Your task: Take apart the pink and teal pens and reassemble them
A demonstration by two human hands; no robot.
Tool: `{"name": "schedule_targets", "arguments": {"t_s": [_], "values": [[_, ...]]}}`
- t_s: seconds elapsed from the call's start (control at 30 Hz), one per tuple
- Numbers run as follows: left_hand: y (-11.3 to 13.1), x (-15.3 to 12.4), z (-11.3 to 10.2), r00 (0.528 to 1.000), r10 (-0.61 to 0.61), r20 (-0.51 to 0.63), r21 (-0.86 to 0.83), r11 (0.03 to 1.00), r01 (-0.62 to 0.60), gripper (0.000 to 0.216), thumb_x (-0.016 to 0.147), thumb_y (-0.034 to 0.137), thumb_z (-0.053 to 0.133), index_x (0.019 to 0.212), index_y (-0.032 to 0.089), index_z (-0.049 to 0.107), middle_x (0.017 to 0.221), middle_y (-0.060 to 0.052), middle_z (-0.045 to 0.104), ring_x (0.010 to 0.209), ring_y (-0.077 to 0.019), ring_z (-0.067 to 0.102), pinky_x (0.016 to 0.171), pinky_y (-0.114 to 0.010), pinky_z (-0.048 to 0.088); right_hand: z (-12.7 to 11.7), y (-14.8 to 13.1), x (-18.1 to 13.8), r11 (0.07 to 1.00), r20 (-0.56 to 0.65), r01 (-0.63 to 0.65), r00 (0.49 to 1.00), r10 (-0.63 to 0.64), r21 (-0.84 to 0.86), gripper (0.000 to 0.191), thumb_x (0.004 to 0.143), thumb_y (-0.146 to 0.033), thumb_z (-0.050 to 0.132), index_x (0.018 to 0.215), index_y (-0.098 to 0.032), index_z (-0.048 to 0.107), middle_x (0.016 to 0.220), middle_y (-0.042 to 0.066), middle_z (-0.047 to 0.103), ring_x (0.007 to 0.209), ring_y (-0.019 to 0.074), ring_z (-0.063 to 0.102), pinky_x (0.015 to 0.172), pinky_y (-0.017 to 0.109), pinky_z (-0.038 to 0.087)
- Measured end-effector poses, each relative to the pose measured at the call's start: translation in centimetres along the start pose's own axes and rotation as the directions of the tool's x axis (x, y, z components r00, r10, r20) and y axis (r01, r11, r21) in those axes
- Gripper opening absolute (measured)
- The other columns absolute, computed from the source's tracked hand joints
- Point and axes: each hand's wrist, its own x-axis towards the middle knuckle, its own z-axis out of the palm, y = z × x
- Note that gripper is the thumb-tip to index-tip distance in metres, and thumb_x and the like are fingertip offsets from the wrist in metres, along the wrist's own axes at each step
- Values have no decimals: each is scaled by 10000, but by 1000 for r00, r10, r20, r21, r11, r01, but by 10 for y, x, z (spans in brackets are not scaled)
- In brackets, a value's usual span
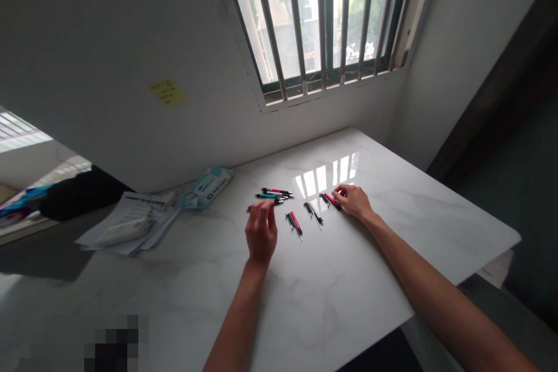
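Several pens lie on a white marble table [357, 290]. My left hand [261, 231] is raised a little above the table, fingers pinched on a dark pen [261, 206] held crosswise. Just beyond it lies a small pile of pink and teal pens [275, 193]. My right hand [354, 200] rests on the table with its fingertips closed on a red and black pen [331, 200]. Between the hands lie a pink and black pen [295, 223] and a black pen [313, 213], side by side.
A blue and white wipes packet [208, 185] lies near the wall at the table's back. Papers and a white object [128, 226] sit to the left. A yellow sticky note [168, 92] is on the wall, a barred window [322, 23] above. The table's right edge drops off.
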Motion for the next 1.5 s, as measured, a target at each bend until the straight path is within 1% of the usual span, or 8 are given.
{"name": "schedule_targets", "arguments": {"t_s": [0.2,0.4,0.53,0.67,0.87,1.07,1.33,1.5], "values": [[26,-25,7,992,-65,107,-45,997,70,167,1038,307,531,1129,247,657,1145,-79,669,762,-153,634,753,-277,520,-6,-24,-13,975,-75,186,981,-178,122,476,976,-557,563,655,-208,606,636,-1,632,605,152,546,629,270,356],[37,-30,13,963,28,268,-148,989,12,230,1053,314,518,1183,287,705,1101,-58,733,820,-159,711,812,-265,540,0,-62,-44,902,136,327,917,-375,283,644,1030,-645,407,560,-205,390,531,-37,404,539,123,381,589,271,286],[41,-32,10,947,62,315,-185,983,-2,262,1054,319,519,1217,292,723,1094,-64,763,822,-167,728,815,-271,545,6,-75,-56,883,134,292,923,-361,367,597,1039,-598,425,586,-213,372,546,-38,393,549,129,381,578,269,300],[41,-32,11,933,61,355,-207,978,15,275,1058,337,513,1215,270,729,1001,-64,789,849,-194,738,842,-297,549,6,-75,-55,870,79,291,934,-348,399,524,1027,-541,494,625,-221,392,582,-36,427,585,136,407,597,270,332],[38,-37,17,934,8,357,-252,964,88,293,1071,321,490,1267,239,692,1056,-53,795,815,-163,746,804,-260,550,9,-69,-51,805,68,318,913,-403,500,388,1013,-493,583,751,-208,548,695,-20,551,643,138,481,638,278,391],[35,-35,14,926,-67,371,-259,951,172,299,1081,317,469,1276,261,688,933,-12,789,719,-137,720,757,-244,528,14,-65,-47,671,158,176,900,-406,720,302,941,-496,705,966,-195,707,901,41,691,799,172,627,703,291,511],[40,-36,17,935,-63,348,-312,933,179,262,1022,389,586,1201,232,697,1117,-63,771,1020,-206,742,910,-293,535,18,-56,-38,546,171,62,914,-367,836,312,817,-454,852,928,-186,738,907,38,723,839,177,675,788,314,563],[39,-35,18,864,-150,480,-279,908,312,312,1060,389,464,1150,217,708,748,-5,716,687,-172,694,713,-267,496,17,-56,-38,509,125,86,922,-366,856,297,821,-440,848,923,-195,716,942,45,741,902,189,709,858,337,578]]}}
